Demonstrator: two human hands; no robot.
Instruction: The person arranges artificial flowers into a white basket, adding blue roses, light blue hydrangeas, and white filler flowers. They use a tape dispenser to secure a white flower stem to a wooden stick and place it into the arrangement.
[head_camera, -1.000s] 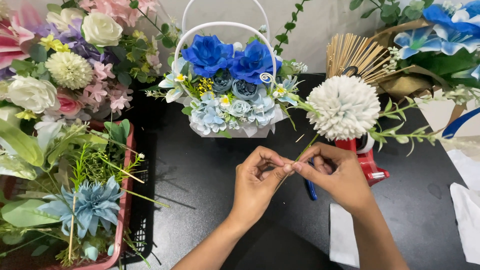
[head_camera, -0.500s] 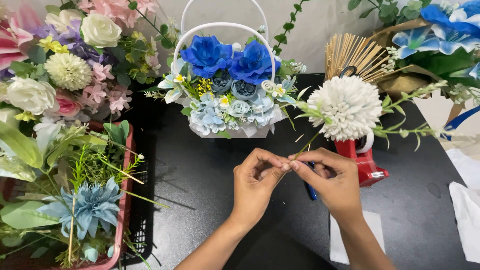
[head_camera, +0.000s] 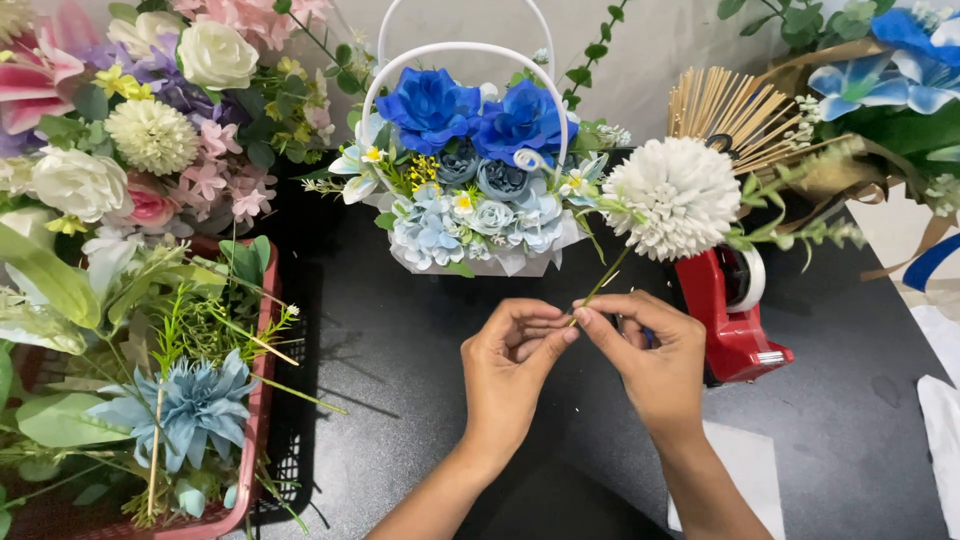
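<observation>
Hands closer now; both fingers (head_camera: 570, 335) pinch white flower (head_camera: 672, 210) stem, red tape dispenser (head_camera: 735, 315) behind.

Both hands slid slightly toward 6 o'clock; left hand (head_camera: 515, 365) and right hand (head_camera: 650, 350) fingertips now pinched together on green stem (head_camera: 600, 285). White pompom flower (head_camera: 672, 198) drifted toward 12 o'clock, slightly 9.

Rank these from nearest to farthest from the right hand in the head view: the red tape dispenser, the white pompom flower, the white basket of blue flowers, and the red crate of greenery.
Measured from the right hand:
1. Red tape dispenser, just right of it.
2. White pompom flower, above it, on the stem the fingers pinch.
3. White basket of blue flowers, up and to the left.
4. Red crate of greenery, far left.
</observation>
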